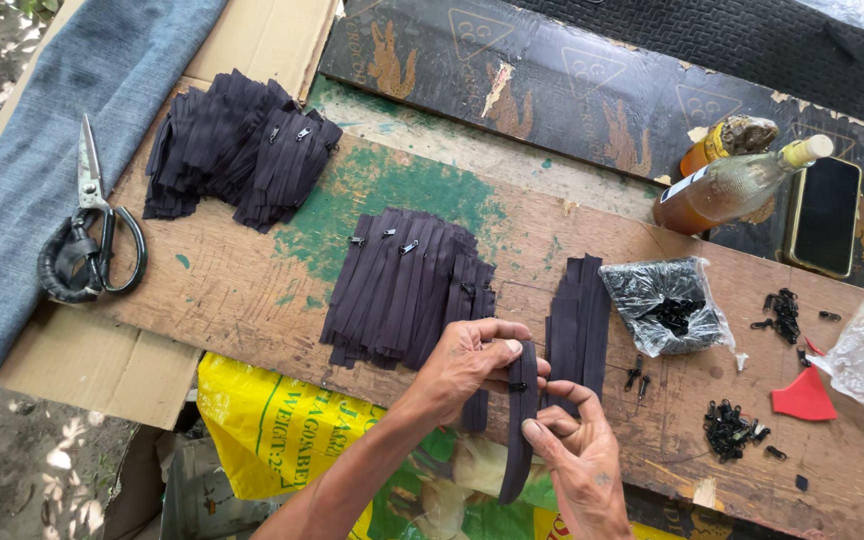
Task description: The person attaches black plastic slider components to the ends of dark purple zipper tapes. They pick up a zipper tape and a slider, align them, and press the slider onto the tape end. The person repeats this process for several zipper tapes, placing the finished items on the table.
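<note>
A single dark zipper strip (520, 430) is held between both hands over the near edge of the wooden tabletop (252, 290). Its long axis runs nearly upright in the view, tilted slightly, with the upper end pointing away from the person toward the stacks and the lower end hanging free past the tabletop edge, above a yellow printed sack (272, 420). The upper part of the strip is pinched by the left hand (467, 365), whose fingers (502, 347) are closed together on it from the left side, thumb and forefinger meeting at the strip near a small slider. The right hand (582, 460) is placed lower and to the right; its fingers (534, 428) are pressed onto the strip's middle, the thumb lying on the front face and the forefinger curled over just above it. The strip thus passes between the two grips, with the lower third beyond both.

Just behind the hands, a pile of similar zipper strips (407, 290) is fanned out on the tabletop, and a narrower stack (577, 320) lies immediately right of the left hand. A further heap (237, 150) is seen at the far left. A plastic bag of black sliders (667, 305) is set to the right, with loose sliders (732, 430) nearby. Scissors (92, 230) rest on blue denim (72, 100).
</note>
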